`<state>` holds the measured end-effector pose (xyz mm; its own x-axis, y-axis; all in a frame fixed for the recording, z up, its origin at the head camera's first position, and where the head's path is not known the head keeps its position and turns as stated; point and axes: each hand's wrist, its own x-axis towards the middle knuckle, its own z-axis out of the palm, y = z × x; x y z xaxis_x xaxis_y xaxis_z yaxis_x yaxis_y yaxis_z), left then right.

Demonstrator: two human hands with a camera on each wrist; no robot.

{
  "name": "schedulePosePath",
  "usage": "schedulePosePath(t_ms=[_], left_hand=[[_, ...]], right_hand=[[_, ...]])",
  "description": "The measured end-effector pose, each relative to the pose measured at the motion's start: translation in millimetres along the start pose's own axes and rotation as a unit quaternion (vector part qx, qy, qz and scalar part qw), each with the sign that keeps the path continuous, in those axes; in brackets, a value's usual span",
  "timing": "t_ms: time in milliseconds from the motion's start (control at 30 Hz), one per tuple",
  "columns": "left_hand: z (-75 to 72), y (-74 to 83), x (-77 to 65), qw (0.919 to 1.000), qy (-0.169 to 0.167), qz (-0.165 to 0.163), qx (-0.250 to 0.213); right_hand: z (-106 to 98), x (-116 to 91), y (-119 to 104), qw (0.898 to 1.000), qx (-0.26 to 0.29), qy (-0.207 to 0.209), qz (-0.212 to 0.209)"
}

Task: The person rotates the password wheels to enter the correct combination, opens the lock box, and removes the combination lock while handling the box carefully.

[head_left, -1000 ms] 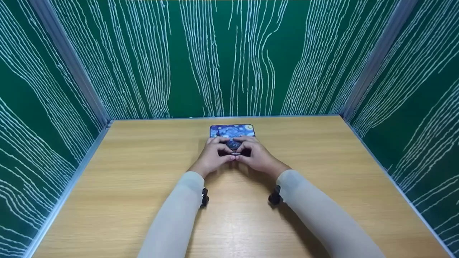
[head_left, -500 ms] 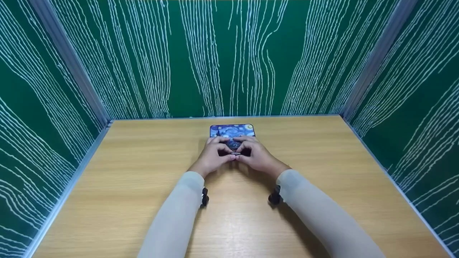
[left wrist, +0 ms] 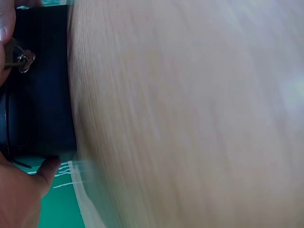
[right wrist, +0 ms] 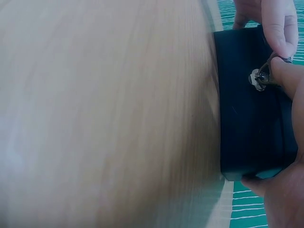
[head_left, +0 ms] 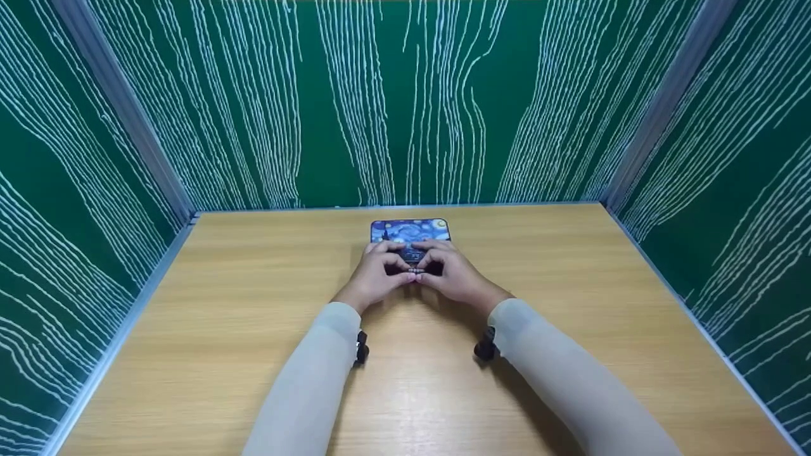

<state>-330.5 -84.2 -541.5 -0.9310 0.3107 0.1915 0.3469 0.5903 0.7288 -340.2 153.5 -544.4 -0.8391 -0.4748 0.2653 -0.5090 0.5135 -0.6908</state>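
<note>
A small box with a swirling blue painted lid (head_left: 412,229) stands at the table's far middle, its dark front (right wrist: 244,128) facing me. A silver hasp (right wrist: 257,80) sits on that front, and the loop of a small padlock (left wrist: 9,53) passes through it. My left hand (head_left: 377,273) and right hand (head_left: 461,275) meet there, thumbs and forefingers pinching the padlock from either side. Other fingers reach over the lid and along the box's ends. A row of tiny pale marks shows on the padlock in the head view. Fingers cover most of its body.
The box stands on a light wooden table (head_left: 405,373). Green panels (head_left: 437,107) with wavy white lines rise behind and at both sides, joined by grey posts (head_left: 130,107). A small black device (head_left: 485,347) sits at the right cuff, another (head_left: 362,348) at the left.
</note>
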Motion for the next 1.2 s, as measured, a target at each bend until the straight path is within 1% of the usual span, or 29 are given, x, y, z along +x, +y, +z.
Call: schedulePosePath(t_ms=[167, 367, 600, 767, 1000, 1200], left_hand=[[-0.5, 0.5, -0.6, 1.0000, -0.002, -0.006, -0.005], [-0.6, 0.7, -0.4, 0.9999, -0.005, -0.011, 0.001], [-0.8, 0.8, 0.6, 0.9998, -0.010, -0.018, 0.006], [-0.6, 1.6, -0.3, 0.9999, -0.006, -0.010, 0.002], [-1.4, 3.0, -2.1, 0.9997, 0.008, 0.022, 0.004], [-0.9, 2.2, -1.6, 0.9998, 0.007, 0.018, 0.009]], right_hand=[[-0.3, 0.3, 0.5, 1.000, 0.000, -0.006, 0.016], [0.2, 0.3, 1.0, 1.000, 0.001, -0.010, 0.026], [-0.7, -0.4, -0.5, 1.000, 0.005, -0.010, 0.024], [-0.8, -1.0, -0.4, 1.000, 0.004, -0.006, 0.014], [0.2, -0.1, 0.8, 1.000, -0.004, 0.000, 0.000], [0.5, 0.6, 1.4, 1.000, -0.005, 0.000, 0.000]])
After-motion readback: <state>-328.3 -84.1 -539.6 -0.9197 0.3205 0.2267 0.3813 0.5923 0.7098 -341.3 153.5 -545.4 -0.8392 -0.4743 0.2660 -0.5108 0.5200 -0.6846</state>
